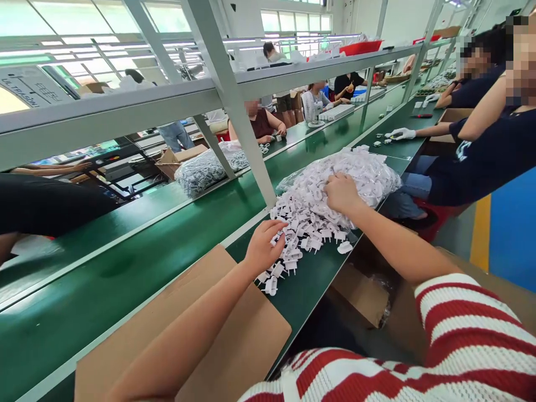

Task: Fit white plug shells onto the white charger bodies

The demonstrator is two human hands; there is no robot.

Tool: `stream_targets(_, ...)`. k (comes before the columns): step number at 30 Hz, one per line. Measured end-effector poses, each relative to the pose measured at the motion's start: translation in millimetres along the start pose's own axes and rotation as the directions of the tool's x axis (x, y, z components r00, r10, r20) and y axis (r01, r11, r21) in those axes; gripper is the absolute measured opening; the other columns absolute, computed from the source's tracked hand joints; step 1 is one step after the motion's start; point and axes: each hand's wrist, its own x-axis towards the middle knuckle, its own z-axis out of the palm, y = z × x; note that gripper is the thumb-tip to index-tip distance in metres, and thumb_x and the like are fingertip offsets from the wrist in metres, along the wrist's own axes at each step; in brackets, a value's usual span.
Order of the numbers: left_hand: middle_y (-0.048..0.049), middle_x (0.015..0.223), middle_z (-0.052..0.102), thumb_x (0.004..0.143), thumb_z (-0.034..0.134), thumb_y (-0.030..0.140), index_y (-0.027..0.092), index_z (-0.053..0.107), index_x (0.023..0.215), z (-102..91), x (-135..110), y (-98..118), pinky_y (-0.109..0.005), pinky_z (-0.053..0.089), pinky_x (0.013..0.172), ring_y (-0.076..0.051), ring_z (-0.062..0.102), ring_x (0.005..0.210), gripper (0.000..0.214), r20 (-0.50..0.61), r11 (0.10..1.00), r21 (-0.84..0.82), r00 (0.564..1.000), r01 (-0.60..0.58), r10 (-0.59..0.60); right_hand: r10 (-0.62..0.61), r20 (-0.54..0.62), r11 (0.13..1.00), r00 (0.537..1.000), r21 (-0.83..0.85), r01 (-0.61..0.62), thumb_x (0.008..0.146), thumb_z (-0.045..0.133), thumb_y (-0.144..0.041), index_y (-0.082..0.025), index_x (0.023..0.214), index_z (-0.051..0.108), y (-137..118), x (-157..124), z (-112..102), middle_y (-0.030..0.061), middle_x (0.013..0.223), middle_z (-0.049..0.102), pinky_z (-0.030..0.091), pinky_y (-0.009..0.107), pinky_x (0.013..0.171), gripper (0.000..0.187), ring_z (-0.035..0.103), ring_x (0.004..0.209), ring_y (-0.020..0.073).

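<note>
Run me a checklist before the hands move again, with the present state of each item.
1. Left hand at the white plug parts: ok.
2. Right hand at the heaped parts by the clear plastic bag: ok.
3. Firm hold on a part: cannot tell, either hand.
4. All parts bagged: not ok, many lie loose on the green bench.
5. Co-worker's gloved hand apart from both hands: ok.

We have bright daylight from the windows (pixel 75 17), whose panes blow out to near white; we catch glints on the clear bag (pixel 377 176), a soft sheen along the green belt (pixel 125 279), deep shadow beneath the table (pixel 301 285), and wide-angle stretching of the striped sleeve (pixel 464 318)
</note>
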Motion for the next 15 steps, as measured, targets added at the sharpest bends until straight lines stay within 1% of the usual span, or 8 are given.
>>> stream_targets(2,-0.0118,0.125,0.068,0.099,0.053,0.023,0.02,0.068,0.128,21.0,23.3,3.1,-0.049,0.051,0.106,-0.029,0.062,0.119,0.033,0.043,1.0,0.001,0.999,-0.029,0.029,-0.001,-0.015,1.0,1.0,0.011,0.001,0.086,0.054,-0.011,-0.012,0.093,0.08,-4.4,0.5,1.4,0.0184,0.108,0.07,0.033,0.043,0.09,0.026,0.053,0.111,0.0323)
stream_targets(4,-0.0134,0.13,0.064,0.096,0.056,0.022,0.02,0.063,0.135,41.3,42.6,4.0,-0.053,0.048,0.111,-0.031,0.058,0.124,0.04,0.072,0.999,0.012,0.996,-0.049,0.048,-0.015,-0.038,0.999,0.999,0.041,0.017,0.09,0.05,-0.01,-0.012,0.095,0.079,-7.5,0.5,3.4,0.0177,0.105,0.071,0.032,0.043,0.09,0.03,0.054,0.109,0.0311)
stream_targets(8,-0.0162,0.142,0.053,0.089,0.063,0.02,0.019,0.051,0.149,74.4,75.1,0.5,-0.059,0.038,0.118,-0.037,0.046,0.134,0.06,0.08,0.995,0.067,0.995,-0.07,0.065,-0.03,-0.074,0.998,0.997,0.057,0.035,0.094,0.046,-0.009,-0.012,0.1,0.076,-8.7,-1.5,6.3,0.0173,0.106,0.071,0.032,0.042,0.092,0.031,0.054,0.111,0.0306)
stream_targets(9,-0.0171,0.144,0.05,0.088,0.064,0.019,0.018,0.05,0.15,80.6,82.3,-0.9,-0.06,0.036,0.119,-0.038,0.043,0.136,0.063,0.078,0.994,0.086,0.995,-0.069,0.063,-0.037,-0.078,0.998,0.996,0.054,0.041,0.094,0.045,-0.009,-0.011,0.101,0.075,-8.7,-2.1,6.9,0.0178,0.108,0.071,0.033,0.042,0.092,0.031,0.054,0.112,0.0308)
stream_targets(11,-0.0186,0.148,0.045,0.086,0.065,0.018,0.016,0.052,0.148,90.4,94.7,-3.8,-0.062,0.033,0.12,-0.04,0.039,0.139,0.063,0.087,0.992,0.117,0.995,-0.055,0.045,-0.043,-0.093,0.998,0.995,0.051,0.048,0.095,0.044,-0.008,-0.01,0.104,0.073,-9.0,-2.9,8.3,0.0189,0.11,0.069,0.033,0.041,0.091,0.03,0.053,0.113,0.0311)
stream_targets(15,-0.0175,0.147,0.045,0.086,0.065,0.018,0.015,0.061,0.136,99.3,108.3,-7.1,-0.059,0.035,0.118,-0.039,0.038,0.138,0.05,0.124,0.992,0.124,0.992,-0.01,-0.005,-0.037,-0.135,0.997,0.99,0.064,0.046,0.096,0.046,-0.008,-0.01,0.106,0.07,-9.4,-4.3,12.8,0.0189,0.112,0.068,0.035,0.04,0.089,0.026,0.053,0.112,0.0315)
